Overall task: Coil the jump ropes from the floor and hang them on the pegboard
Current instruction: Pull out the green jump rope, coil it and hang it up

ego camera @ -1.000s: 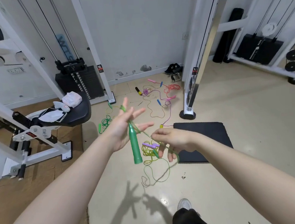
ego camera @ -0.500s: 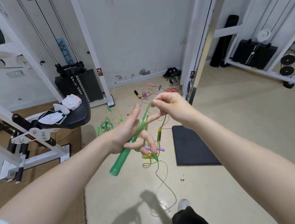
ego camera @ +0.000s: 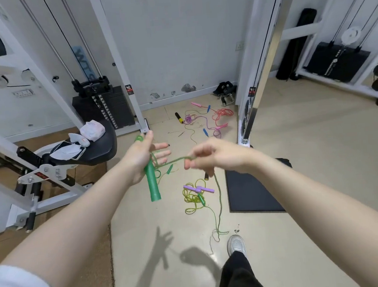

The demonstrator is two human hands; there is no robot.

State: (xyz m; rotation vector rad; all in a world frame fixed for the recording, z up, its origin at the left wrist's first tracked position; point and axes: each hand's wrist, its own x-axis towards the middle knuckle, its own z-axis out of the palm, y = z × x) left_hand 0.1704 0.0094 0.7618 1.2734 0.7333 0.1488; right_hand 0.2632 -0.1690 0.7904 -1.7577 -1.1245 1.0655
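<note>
My left hand (ego camera: 144,157) is spread, palm up, with the green jump rope's handle (ego camera: 152,182) hanging down from the palm and green cord looped round the hand. My right hand (ego camera: 211,156) pinches the green cord (ego camera: 178,160) a short way to the right; from there the cord drops to the floor (ego camera: 218,200). On the floor below lies a yellow-green rope with purple handles (ego camera: 197,191). Farther back lie a tangle of pink, purple and blue-handled ropes (ego camera: 206,121) and another green rope (ego camera: 163,171). No pegboard is in view.
A black bench seat (ego camera: 100,148) with a phone and cloths stands at the left. White cable-machine posts (ego camera: 251,77) rise on both sides, with a weight stack (ego camera: 104,109) behind. A black mat (ego camera: 252,188) lies at the right. My shoe (ego camera: 236,245) is near the trailing cord.
My right hand has come down from beside the left fingertips and moved right, drawing the cord out. The green handle has swung from slanted to hanging straight down.
</note>
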